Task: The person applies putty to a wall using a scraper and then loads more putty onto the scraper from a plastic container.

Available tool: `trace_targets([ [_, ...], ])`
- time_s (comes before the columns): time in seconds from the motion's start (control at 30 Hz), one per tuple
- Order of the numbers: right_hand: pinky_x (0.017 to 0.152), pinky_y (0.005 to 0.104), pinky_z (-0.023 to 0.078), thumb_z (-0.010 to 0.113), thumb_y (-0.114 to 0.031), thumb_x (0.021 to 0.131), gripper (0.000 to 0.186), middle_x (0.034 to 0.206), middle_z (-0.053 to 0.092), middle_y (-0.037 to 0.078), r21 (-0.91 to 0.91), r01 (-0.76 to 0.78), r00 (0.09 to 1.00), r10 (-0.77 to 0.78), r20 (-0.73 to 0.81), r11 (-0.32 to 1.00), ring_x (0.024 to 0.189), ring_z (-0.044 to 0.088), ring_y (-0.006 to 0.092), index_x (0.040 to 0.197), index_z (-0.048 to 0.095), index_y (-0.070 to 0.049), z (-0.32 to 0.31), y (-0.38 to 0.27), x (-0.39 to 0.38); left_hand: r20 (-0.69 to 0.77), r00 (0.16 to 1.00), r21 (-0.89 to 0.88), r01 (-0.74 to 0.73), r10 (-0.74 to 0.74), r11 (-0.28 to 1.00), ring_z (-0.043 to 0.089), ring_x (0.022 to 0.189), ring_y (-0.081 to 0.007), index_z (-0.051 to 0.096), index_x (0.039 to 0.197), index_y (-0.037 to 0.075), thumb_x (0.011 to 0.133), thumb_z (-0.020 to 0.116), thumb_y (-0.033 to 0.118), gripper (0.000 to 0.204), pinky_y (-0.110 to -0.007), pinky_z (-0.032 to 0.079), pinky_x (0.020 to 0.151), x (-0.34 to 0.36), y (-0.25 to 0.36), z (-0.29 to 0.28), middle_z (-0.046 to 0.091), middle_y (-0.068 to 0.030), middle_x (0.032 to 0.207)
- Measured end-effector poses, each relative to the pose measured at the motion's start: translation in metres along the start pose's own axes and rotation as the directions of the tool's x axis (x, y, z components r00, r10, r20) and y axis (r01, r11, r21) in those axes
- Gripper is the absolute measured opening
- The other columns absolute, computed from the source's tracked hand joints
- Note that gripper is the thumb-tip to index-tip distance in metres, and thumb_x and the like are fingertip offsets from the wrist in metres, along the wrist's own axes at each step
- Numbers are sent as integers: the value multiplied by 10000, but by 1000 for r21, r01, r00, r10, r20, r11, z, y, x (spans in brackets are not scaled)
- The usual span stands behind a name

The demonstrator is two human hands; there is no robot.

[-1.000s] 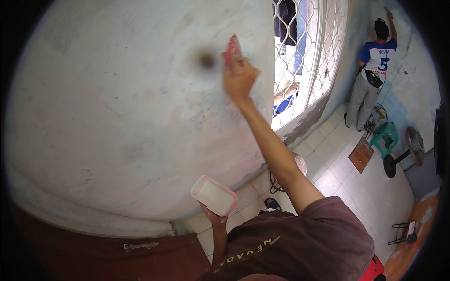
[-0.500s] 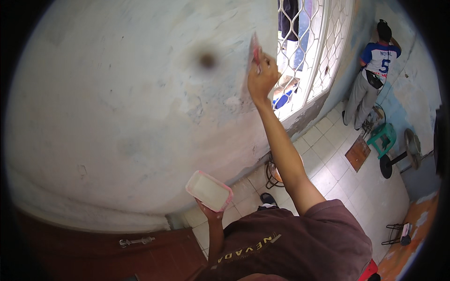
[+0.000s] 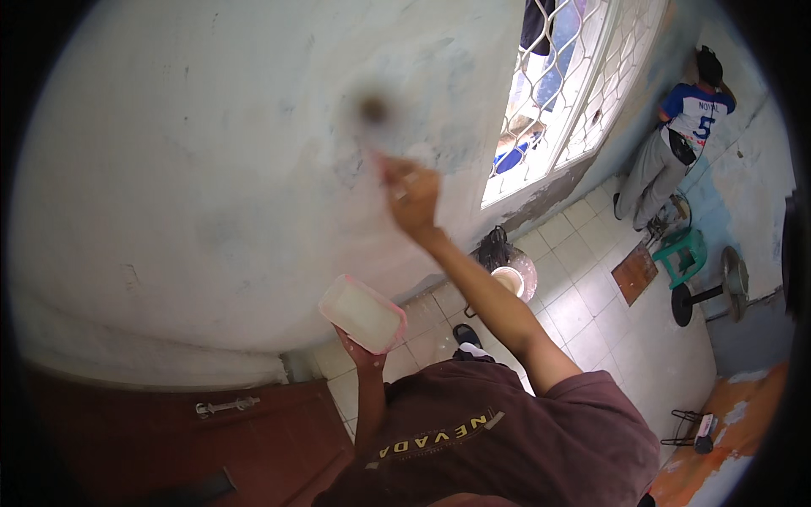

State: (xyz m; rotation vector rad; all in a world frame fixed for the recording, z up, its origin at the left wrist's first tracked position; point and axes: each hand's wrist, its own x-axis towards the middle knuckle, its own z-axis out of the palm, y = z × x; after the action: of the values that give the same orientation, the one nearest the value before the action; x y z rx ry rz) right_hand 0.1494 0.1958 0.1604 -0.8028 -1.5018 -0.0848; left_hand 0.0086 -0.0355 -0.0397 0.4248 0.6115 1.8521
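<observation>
My right hand (image 3: 414, 198), arm stretched out before the wall (image 3: 211, 169), is closed around a red-handled scraper (image 3: 384, 160). Its far end blurs into a dark smudge in the picture, so I cannot tell whether it touches the wall. Lower down, my left hand (image 3: 365, 353) grips a shallow pink-rimmed tub (image 3: 363, 314) from beneath and the side. Whitish paste covers the inside of the tub.
A white-grilled window (image 3: 549, 101) lies right of the wall. Below stand a pale bucket (image 3: 508, 280), a green stool (image 3: 681, 256) and a fan (image 3: 733, 283). Another person (image 3: 697, 118) works at the far right wall. A brown door (image 3: 169, 431) is at lower left.
My right hand has moved with the scraper leftward and down, away from the window edge. The tub sits slightly further left and higher in the picture as the view shifted.
</observation>
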Motion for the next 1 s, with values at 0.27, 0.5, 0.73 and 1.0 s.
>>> trace_targets([
  [0.27, 727, 422, 491, 749, -169, 897, 388, 1044, 684, 132, -260, -271, 911, 160, -380, 927, 859, 671, 276, 1282, 712, -130, -2, 84, 86, -2, 996, -96, 84, -84, 992, 598, 1275, -287, 354, 1556, 162, 1105, 404, 441, 533, -525, 578, 1023, -4, 25, 51, 520, -73, 1463],
  [0.5, 791, 460, 435, 787, -153, 782, 487, 1074, 700, 48, -49, 217, 937, -194, 292, 975, 890, 667, 217, 1258, 686, -147, 50, -57, -38, -23, 997, -37, 74, -75, 997, 563, 1331, -265, 376, 1547, 164, 1105, 350, 522, 570, -499, 532, 1080, 0, 20, 4, 501, -49, 1500],
  [0.73, 741, 390, 521, 698, -144, 933, 160, 926, 731, 119, -121, -488, 836, 423, -350, 864, 826, 688, 268, 1037, 774, -51, -17, 92, -21, -15, 992, 183, -121, 125, 976, 564, 1317, -250, 377, 1545, 170, 1110, 354, 503, 549, -476, 531, 1080, -5, 33, -1, 517, -26, 1465],
  [1.0, 694, 476, 425, 760, -179, 873, 362, 971, 691, 108, -251, -225, 958, 167, -232, 942, 798, 646, 332, 1231, 706, -176, 80, -6, -58, -56, 998, -56, 32, -35, 998, 568, 1309, -243, 401, 1529, 166, 1110, 394, 440, 501, -488, 548, 1058, 7, 40, -18, 517, -28, 1465],
])
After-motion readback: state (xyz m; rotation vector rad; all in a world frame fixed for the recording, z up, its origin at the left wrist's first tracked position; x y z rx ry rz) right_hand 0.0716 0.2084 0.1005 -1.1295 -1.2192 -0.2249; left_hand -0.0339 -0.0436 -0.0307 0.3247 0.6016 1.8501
